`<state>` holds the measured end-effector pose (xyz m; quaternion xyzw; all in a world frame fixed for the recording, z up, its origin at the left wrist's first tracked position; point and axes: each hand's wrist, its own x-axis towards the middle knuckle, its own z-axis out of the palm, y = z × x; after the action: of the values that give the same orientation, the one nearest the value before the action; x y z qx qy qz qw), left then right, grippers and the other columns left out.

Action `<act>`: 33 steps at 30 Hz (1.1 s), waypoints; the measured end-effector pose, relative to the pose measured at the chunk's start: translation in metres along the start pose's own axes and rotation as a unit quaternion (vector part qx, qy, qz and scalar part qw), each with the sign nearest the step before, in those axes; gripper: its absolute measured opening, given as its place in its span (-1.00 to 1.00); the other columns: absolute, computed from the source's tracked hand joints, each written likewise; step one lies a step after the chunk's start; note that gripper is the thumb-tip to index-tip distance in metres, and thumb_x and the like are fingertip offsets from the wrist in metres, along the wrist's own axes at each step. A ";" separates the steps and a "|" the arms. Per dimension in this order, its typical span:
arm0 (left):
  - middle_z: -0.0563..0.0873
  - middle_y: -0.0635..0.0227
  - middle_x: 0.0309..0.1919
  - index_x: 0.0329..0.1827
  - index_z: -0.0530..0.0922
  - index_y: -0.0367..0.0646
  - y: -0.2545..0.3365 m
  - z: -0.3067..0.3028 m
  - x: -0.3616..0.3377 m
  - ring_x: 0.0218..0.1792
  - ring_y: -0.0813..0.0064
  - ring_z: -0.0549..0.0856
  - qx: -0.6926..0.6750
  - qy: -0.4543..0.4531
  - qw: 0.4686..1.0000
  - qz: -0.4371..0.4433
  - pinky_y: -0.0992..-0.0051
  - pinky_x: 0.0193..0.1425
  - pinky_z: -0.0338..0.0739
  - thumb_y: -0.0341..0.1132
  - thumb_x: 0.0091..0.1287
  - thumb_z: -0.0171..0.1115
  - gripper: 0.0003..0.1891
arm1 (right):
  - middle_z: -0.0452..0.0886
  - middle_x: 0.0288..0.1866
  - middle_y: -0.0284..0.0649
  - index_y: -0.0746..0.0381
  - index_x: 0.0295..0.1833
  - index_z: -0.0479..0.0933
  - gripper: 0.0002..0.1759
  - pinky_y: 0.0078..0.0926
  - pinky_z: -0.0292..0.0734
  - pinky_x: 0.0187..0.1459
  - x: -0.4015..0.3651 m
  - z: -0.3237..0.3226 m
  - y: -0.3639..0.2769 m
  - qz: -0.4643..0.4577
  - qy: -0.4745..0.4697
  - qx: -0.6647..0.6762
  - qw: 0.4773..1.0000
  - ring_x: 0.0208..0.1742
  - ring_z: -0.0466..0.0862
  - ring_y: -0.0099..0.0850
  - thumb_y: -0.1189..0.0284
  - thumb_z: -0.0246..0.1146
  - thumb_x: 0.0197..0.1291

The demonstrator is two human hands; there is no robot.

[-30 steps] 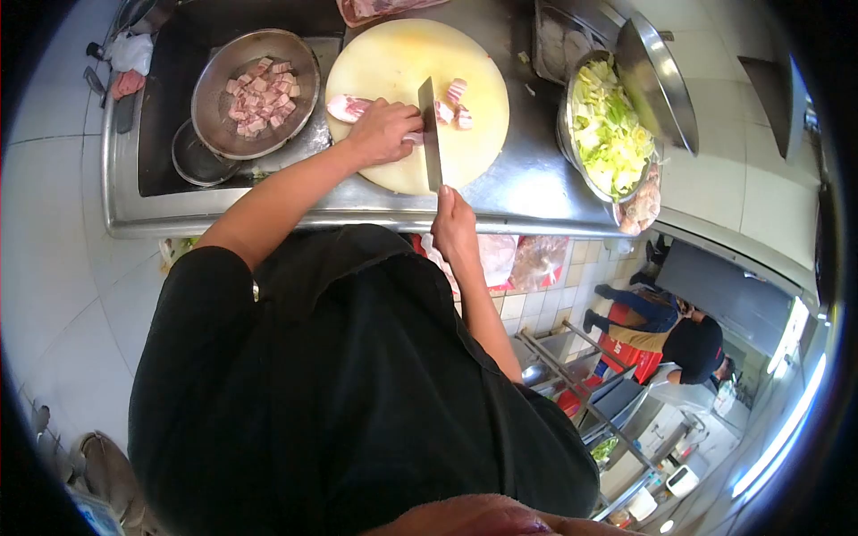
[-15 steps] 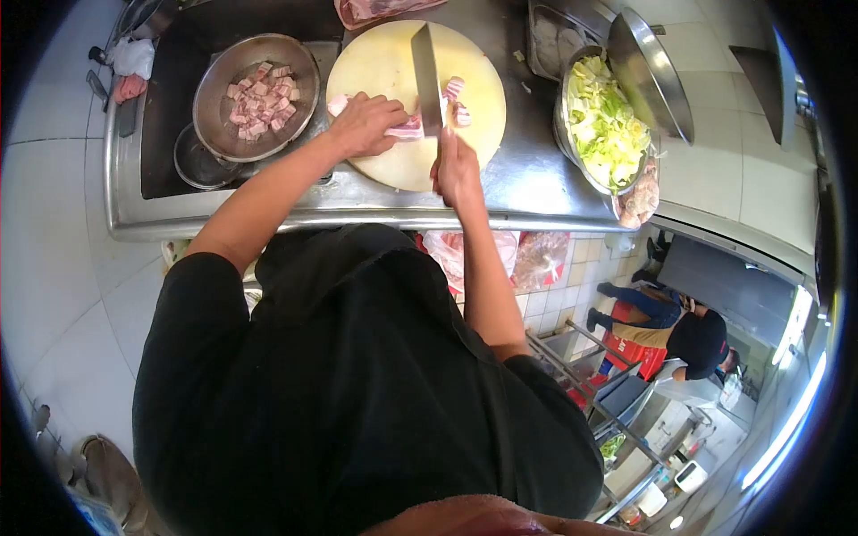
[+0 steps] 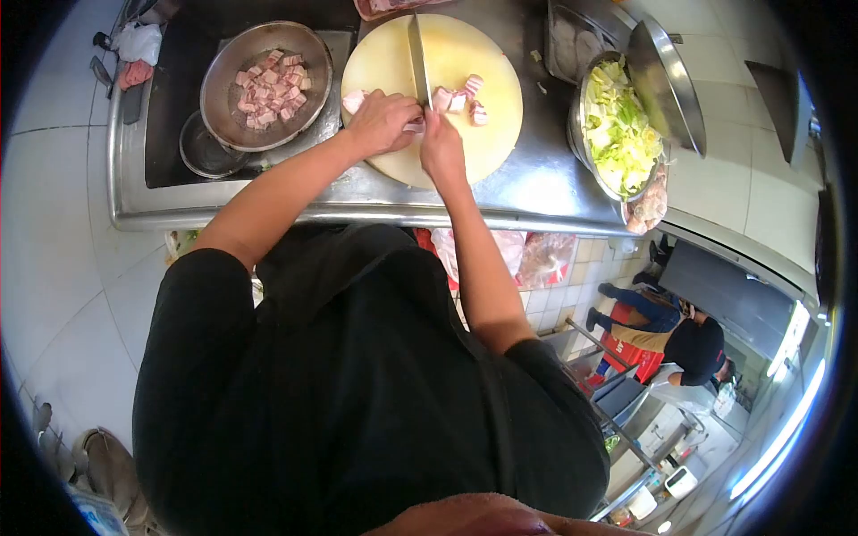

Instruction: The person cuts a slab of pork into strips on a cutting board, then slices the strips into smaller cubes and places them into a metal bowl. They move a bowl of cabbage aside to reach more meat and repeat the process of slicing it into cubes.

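Observation:
A round cream cutting board (image 3: 483,54) lies on the steel counter. My left hand (image 3: 384,122) is closed over a strip of pale pink meat (image 3: 413,127), mostly hidden beneath the fingers. Right beside it, my right hand (image 3: 443,150) grips the handle of a cleaver (image 3: 419,62), whose blade stands edge-down against the meat and points away from me. Several cut chunks of meat (image 3: 474,86) lie to the right of the blade. Another pale piece (image 3: 354,101) shows left of my left hand.
A metal bowl of meat cubes (image 3: 207,94) sits at the left over the sink. At the right stands a bowl of chopped cabbage (image 3: 617,134), with a tilted steel bowl (image 3: 666,80) behind it. Another person (image 3: 695,348) is farther off at the lower right.
More cut meat now lies right of the blade. The cleaver has become more upright and shifted slightly left on the board, with my right hand nearer my left. The whole view has shifted slightly.

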<state>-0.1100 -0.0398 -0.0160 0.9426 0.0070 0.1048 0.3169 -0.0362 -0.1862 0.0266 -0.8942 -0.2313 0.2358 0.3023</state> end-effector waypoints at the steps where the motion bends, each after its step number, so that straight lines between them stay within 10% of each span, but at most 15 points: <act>1: 0.72 0.39 -0.11 -0.09 0.66 -0.07 0.001 -0.003 0.002 0.02 0.27 0.70 -0.005 -0.005 1.000 -0.004 0.15 0.00 0.43 -0.29 0.11 0.45 -0.71 | 0.68 -0.03 0.36 0.37 0.05 0.58 -0.37 0.24 0.49 0.15 0.020 0.001 -0.009 -0.017 0.005 0.025 1.000 0.08 0.60 0.43 0.04 -0.20 0.66; 8: 0.74 0.29 -0.05 0.18 0.68 -0.08 -0.008 -0.017 -0.019 0.11 0.19 0.67 0.073 0.048 0.995 0.049 0.16 0.24 0.44 -0.22 0.18 0.47 -0.53 | 0.44 -0.65 -0.24 0.36 -0.04 0.66 -0.35 -0.34 0.45 -0.58 0.016 -0.028 0.021 0.094 -0.052 0.205 0.973 -0.70 0.48 -0.45 -0.02 -0.06 0.65; 17: 0.73 0.27 -0.03 0.16 0.72 -0.09 0.021 0.022 0.007 0.11 0.23 0.67 0.063 0.019 0.997 -0.039 0.23 0.15 0.53 -0.17 0.18 0.54 -0.53 | 0.47 -0.64 -0.26 0.32 0.12 0.64 -0.37 -0.38 0.45 -0.55 -0.034 -0.085 0.040 0.146 0.024 0.182 0.972 -0.68 0.48 -0.47 -0.04 -0.06 0.65; 23: 0.71 0.25 -0.03 0.13 0.69 -0.13 0.013 0.010 -0.007 0.11 0.18 0.66 0.023 0.116 0.993 0.007 0.16 0.20 0.52 -0.26 0.21 0.50 -0.58 | 0.47 -0.64 -0.26 0.29 -0.23 0.51 -0.39 -0.42 0.33 -0.66 -0.084 -0.081 0.021 0.103 0.008 0.215 0.971 -0.73 0.44 -0.49 -0.02 -0.09 0.68; 27: 0.69 0.24 -0.01 0.06 0.68 -0.14 0.014 -0.005 -0.008 0.08 0.15 0.66 -0.016 0.037 0.999 0.030 0.14 0.20 0.54 -0.32 0.19 0.46 -0.64 | 0.53 -0.60 -0.16 0.39 0.19 0.62 -0.38 -0.30 0.51 -0.46 -0.109 -0.063 0.020 0.162 -0.044 0.188 0.968 -0.61 0.58 -0.39 0.01 -0.04 0.68; 33: 0.67 0.27 -0.08 -0.01 0.68 -0.14 0.014 -0.001 0.003 0.01 0.13 0.67 -0.002 -0.003 1.000 0.029 0.16 0.12 0.55 -0.36 0.14 0.41 -0.67 | 0.68 -0.17 0.31 0.37 0.23 0.59 -0.41 0.07 0.52 0.06 -0.128 -0.054 0.019 0.153 -0.051 0.101 0.982 -0.04 0.67 0.30 0.06 -0.08 0.67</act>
<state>-0.1083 -0.0500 -0.0060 0.9422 -0.0212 0.1112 0.3154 -0.1002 -0.2945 0.0885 -0.8709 -0.0816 0.3466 0.3387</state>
